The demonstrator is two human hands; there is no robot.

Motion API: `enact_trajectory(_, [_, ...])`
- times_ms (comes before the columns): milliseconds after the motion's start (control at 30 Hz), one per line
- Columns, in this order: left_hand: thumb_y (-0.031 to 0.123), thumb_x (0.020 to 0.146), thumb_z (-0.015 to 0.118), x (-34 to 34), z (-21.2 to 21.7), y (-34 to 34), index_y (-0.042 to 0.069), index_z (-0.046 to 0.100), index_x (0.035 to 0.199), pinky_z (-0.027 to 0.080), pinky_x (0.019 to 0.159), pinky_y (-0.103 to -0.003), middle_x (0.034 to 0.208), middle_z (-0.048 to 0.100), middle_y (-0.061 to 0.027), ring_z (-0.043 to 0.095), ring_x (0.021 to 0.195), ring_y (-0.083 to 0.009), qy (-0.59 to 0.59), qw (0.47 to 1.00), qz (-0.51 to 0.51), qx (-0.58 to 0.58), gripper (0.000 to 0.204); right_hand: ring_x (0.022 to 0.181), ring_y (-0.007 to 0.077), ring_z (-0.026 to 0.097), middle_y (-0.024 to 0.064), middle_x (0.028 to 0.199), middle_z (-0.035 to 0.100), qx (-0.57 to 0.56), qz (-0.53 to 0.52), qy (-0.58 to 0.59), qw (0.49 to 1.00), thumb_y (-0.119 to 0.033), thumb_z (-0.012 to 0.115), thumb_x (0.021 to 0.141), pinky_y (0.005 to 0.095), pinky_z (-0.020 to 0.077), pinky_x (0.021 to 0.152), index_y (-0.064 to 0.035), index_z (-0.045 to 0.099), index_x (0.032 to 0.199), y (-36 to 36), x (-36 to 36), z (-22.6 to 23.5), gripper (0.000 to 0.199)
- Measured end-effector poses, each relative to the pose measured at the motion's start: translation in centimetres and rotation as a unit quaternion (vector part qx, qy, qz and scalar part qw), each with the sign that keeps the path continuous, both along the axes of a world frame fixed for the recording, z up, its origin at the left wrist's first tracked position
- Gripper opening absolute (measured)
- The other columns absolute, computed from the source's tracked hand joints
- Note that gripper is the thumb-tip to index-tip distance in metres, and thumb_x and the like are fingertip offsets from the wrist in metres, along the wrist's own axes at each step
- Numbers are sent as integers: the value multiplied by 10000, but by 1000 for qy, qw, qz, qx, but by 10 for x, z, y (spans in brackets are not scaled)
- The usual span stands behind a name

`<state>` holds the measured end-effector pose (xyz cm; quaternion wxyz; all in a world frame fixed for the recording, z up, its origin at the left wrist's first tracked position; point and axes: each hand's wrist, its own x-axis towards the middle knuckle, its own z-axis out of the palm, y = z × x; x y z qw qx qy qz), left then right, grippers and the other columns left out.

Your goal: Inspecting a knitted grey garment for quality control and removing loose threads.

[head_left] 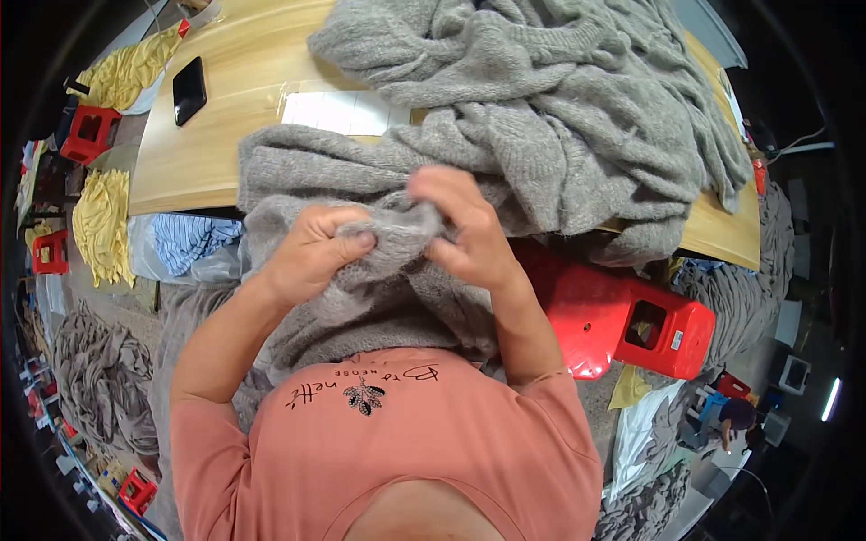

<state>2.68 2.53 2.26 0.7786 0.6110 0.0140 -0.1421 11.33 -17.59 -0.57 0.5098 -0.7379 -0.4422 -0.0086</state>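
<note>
A grey knitted garment (298, 171) drapes from the wooden table (244, 63) down over my lap. My left hand (311, 252) is closed on a bunched fold of it near the table's edge. Just to the right, my right hand (465, 230) pinches the same fold between thumb and fingers. The two hands are close together, pulling the knit up into a small ridge. A large heap of grey knitwear (559, 99) covers the right half of the table behind my hands.
A black phone (188, 89) and a white sheet (343, 113) lie on the table. A red plastic stool (631, 320) lies on its side at my right. Yellow cloth (104, 225), grey piles (104, 379) and small red stools (88, 132) are on the floor at left. Another person (735, 419) sits far right.
</note>
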Motion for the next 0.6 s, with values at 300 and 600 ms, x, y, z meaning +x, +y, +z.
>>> enact_trajectory(300, [56, 824, 553, -12, -37, 30, -9, 605, 902, 431, 632, -240, 812, 638, -46, 550, 695, -97, -73, 944, 158, 280, 114, 700, 55, 503, -3, 778, 572, 137, 18, 490, 861, -9, 720, 658, 178, 391, 611, -5, 595, 875, -6, -23, -33, 251])
enact_trajectory(600, [63, 670, 637, -3, 14, -22, 49, 576, 963, 413, 716, -355, 887, 578, -115, 563, 828, -253, -412, 692, 148, 573, 300, 706, 111, 567, 78, 807, 613, 27, -3, 170, 985, 119, 575, 630, 228, 445, 588, 11, 609, 883, 1, -41, -1, 276])
